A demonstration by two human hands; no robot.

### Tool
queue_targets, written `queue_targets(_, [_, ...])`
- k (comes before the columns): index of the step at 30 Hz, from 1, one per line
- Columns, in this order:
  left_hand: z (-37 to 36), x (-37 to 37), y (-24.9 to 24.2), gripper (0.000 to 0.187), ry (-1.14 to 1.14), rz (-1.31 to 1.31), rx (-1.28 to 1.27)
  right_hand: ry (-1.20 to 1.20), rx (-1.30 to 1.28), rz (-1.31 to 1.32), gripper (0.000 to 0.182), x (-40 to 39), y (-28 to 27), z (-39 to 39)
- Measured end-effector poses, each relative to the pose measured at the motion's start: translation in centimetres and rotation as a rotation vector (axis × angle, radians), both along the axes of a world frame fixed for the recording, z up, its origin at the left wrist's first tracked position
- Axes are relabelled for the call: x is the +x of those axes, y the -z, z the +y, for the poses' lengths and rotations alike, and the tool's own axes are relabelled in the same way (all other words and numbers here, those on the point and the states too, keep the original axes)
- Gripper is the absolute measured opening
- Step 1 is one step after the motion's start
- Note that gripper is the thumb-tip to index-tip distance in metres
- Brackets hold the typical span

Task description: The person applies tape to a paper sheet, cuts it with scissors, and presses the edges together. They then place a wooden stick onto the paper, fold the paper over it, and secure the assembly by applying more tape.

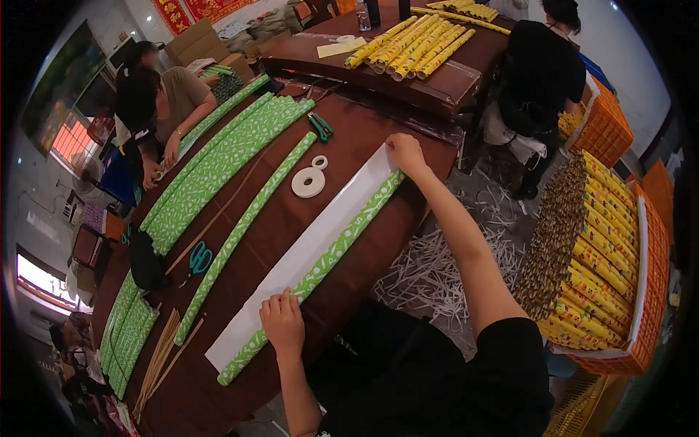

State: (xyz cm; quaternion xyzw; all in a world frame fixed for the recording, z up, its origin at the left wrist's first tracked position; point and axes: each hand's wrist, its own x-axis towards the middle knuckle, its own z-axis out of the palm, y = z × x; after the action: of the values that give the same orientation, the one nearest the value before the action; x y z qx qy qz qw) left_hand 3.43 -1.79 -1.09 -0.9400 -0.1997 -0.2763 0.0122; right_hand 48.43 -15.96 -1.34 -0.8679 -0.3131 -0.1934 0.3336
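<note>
A green patterned sheet, partly rolled, lies along the near edge of the brown table, its white underside point(295, 255) facing up beyond the green roll point(328, 264). Near the roll's lower left end, my left hand point(282, 320) presses on the roll and sheet, fingers bent. At the far upper right end, my right hand point(406, 154) has its fingers closed at the sheet's corner. A finished-looking green tube point(244, 229) lies apart, beyond the sheet. Between them sit a large white tape roll point(308, 183) and a smaller one point(320, 162).
Teal scissors point(199, 258), a green-handled tool point(320, 127), thin sticks point(156, 364), a black pouch point(147, 261) and stacked green sheets point(218, 167) lie on the table. Yellow tubes point(411, 45) lie behind; more fill an orange basket point(652, 291). Co-workers sit at left and upper right.
</note>
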Motion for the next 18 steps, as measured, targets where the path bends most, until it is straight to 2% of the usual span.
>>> queue_targets(2, [0.04, 0.01, 0.04, 0.021, -0.007, 0.002, 0.000, 0.060, 0.038, 0.136, 0.011, 0.28, 0.16, 0.24])
queue_targets(9, [0.03, 0.01, 0.14, 0.021, -0.010, 0.000, 0.008, 0.032, 0.088, 0.110, 0.009, 0.41, 0.51, 0.09])
queue_targets(15, [0.07, -0.01, 0.15, 0.021, -0.013, 0.003, 0.006, 0.004, 0.020, 0.049, 0.012, 0.23, 0.31, 0.11])
queue_targets(18, [0.10, -0.02, 0.21, 0.021, -0.013, 0.002, 0.007, 0.128, 0.062, 0.103, 0.017, 0.37, 0.31, 0.38])
